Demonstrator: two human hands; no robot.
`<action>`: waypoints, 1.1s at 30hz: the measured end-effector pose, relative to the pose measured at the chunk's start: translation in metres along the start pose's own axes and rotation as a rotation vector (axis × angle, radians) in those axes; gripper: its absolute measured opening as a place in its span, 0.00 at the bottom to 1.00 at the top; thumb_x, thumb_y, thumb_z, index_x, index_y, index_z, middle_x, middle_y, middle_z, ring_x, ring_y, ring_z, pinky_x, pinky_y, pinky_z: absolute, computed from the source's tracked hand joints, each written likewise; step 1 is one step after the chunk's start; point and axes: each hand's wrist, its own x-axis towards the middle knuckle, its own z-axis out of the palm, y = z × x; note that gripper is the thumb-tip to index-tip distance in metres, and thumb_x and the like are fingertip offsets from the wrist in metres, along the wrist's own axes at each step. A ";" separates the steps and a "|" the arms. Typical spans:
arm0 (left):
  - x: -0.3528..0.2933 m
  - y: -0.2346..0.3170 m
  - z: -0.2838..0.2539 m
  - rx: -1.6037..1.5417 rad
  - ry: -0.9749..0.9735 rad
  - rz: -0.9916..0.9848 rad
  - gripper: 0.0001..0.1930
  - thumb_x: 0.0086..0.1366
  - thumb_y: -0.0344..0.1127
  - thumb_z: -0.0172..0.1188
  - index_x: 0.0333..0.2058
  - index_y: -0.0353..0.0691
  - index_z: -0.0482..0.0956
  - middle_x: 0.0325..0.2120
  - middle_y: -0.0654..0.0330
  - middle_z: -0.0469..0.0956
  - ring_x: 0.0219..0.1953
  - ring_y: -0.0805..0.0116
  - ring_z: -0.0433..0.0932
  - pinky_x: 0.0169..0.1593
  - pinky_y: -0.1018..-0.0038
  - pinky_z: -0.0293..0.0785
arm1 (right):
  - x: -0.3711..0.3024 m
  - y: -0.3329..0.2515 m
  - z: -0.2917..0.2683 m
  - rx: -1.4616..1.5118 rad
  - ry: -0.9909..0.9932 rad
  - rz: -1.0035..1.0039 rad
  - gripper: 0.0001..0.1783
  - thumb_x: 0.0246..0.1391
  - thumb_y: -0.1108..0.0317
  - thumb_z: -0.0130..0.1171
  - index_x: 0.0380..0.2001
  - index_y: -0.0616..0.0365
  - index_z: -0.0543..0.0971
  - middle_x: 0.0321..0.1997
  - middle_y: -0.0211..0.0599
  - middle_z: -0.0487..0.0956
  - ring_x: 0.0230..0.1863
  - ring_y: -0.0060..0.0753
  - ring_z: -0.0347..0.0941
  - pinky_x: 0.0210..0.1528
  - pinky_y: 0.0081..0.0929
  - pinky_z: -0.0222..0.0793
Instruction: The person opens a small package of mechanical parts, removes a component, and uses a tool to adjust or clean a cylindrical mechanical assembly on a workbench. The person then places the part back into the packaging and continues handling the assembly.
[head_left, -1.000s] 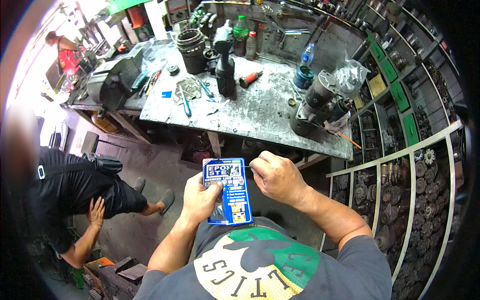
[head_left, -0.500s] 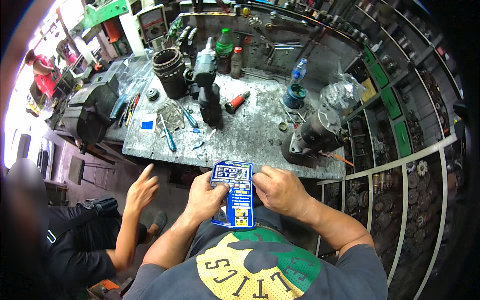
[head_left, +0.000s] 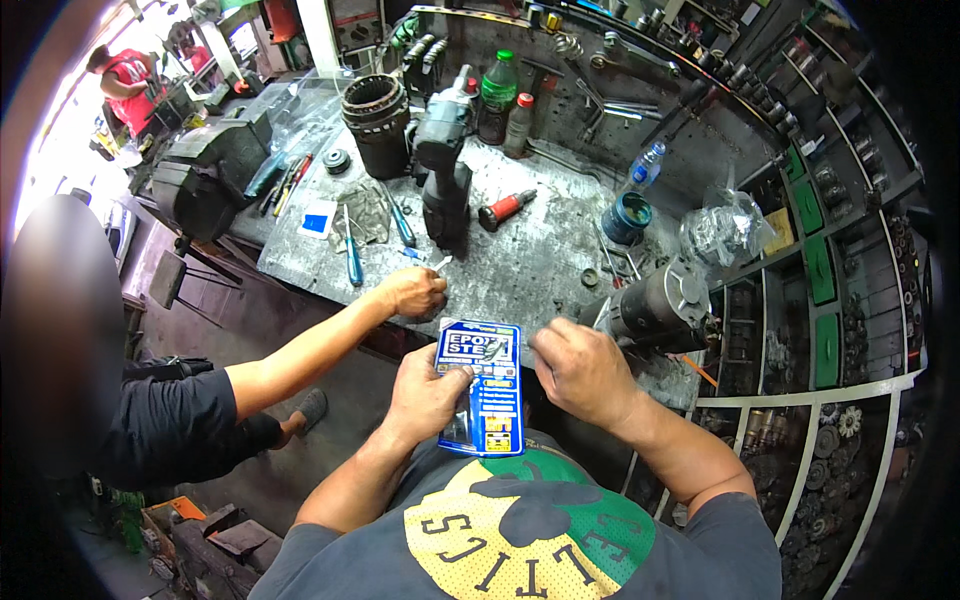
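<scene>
While left fingers [head_left: 454, 378] clamp a blue package [head_left: 503, 398], right fingers [head_left: 552, 345] curled together, green-capped bottle [head_left: 499, 88] with dark contents [head_left: 491, 127]

Workshop: grimy bench [head_left: 540, 255], bulky vise [head_left: 205, 175], wrenches [head_left: 648, 60], shelves [head_left: 800, 397] of metal parts [head_left: 825, 468].

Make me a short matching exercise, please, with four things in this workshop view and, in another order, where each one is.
Things:
1. Blue package
2. Green-capped bottle
3. Co-worker's hand
4. Red-and-black tool

Places:
A. At the front edge of the bench
B. Held in the wearer's left hand
C. Lying on the benchtop
D. At the back, beside a red-capped bottle

Right pairs: 1-B, 2-D, 3-A, 4-C.
</scene>
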 end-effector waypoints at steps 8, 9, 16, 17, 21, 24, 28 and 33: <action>-0.007 0.007 0.024 0.057 0.050 -0.015 0.10 0.68 0.26 0.61 0.44 0.29 0.89 0.34 0.60 0.90 0.35 0.77 0.85 0.42 0.73 0.83 | -0.018 0.016 -0.007 0.061 -0.013 -0.024 0.07 0.62 0.68 0.65 0.35 0.55 0.76 0.33 0.42 0.77 0.33 0.51 0.82 0.36 0.48 0.81; -0.006 0.007 0.028 0.053 0.038 0.006 0.10 0.68 0.25 0.62 0.44 0.29 0.87 0.34 0.60 0.89 0.34 0.77 0.84 0.41 0.74 0.82 | -0.020 0.016 -0.010 0.069 -0.024 -0.036 0.07 0.62 0.68 0.65 0.35 0.55 0.76 0.33 0.41 0.77 0.33 0.51 0.82 0.36 0.48 0.81; -0.007 0.012 0.036 0.002 0.019 0.044 0.10 0.69 0.24 0.61 0.44 0.29 0.88 0.36 0.60 0.90 0.36 0.79 0.84 0.43 0.73 0.83 | -0.023 0.019 -0.018 0.086 -0.016 -0.071 0.06 0.61 0.68 0.65 0.35 0.55 0.77 0.34 0.41 0.77 0.34 0.50 0.83 0.37 0.48 0.81; -0.007 0.014 0.035 0.095 0.022 0.032 0.10 0.69 0.23 0.61 0.44 0.29 0.88 0.36 0.60 0.90 0.36 0.78 0.84 0.42 0.73 0.84 | -0.023 0.019 -0.019 0.077 -0.021 -0.068 0.06 0.61 0.68 0.65 0.35 0.55 0.77 0.34 0.41 0.77 0.34 0.50 0.83 0.37 0.48 0.81; -0.006 0.016 0.037 0.040 0.034 0.046 0.09 0.70 0.24 0.61 0.44 0.30 0.88 0.34 0.61 0.90 0.33 0.79 0.84 0.38 0.75 0.82 | -0.022 0.019 -0.020 0.089 0.017 -0.111 0.07 0.62 0.68 0.65 0.34 0.55 0.76 0.34 0.40 0.77 0.34 0.50 0.83 0.37 0.48 0.81; -0.004 0.019 0.037 0.083 0.034 0.020 0.09 0.70 0.24 0.61 0.44 0.29 0.88 0.34 0.61 0.89 0.33 0.80 0.84 0.37 0.75 0.82 | -0.021 0.021 -0.021 0.107 0.015 -0.098 0.07 0.62 0.68 0.65 0.34 0.55 0.76 0.34 0.41 0.77 0.34 0.50 0.83 0.37 0.47 0.81; -0.001 0.019 0.039 0.004 0.027 0.061 0.09 0.70 0.24 0.61 0.43 0.29 0.88 0.33 0.61 0.89 0.32 0.80 0.83 0.36 0.75 0.81 | -0.020 0.024 -0.022 0.075 0.045 -0.067 0.08 0.62 0.68 0.66 0.34 0.55 0.76 0.34 0.42 0.76 0.35 0.49 0.83 0.37 0.47 0.80; 0.003 0.023 0.036 0.090 0.023 0.022 0.10 0.69 0.24 0.60 0.44 0.28 0.88 0.35 0.60 0.90 0.35 0.77 0.84 0.41 0.73 0.83 | -0.019 0.025 -0.023 0.065 0.042 -0.063 0.07 0.63 0.67 0.65 0.35 0.54 0.76 0.35 0.41 0.77 0.35 0.49 0.82 0.37 0.47 0.80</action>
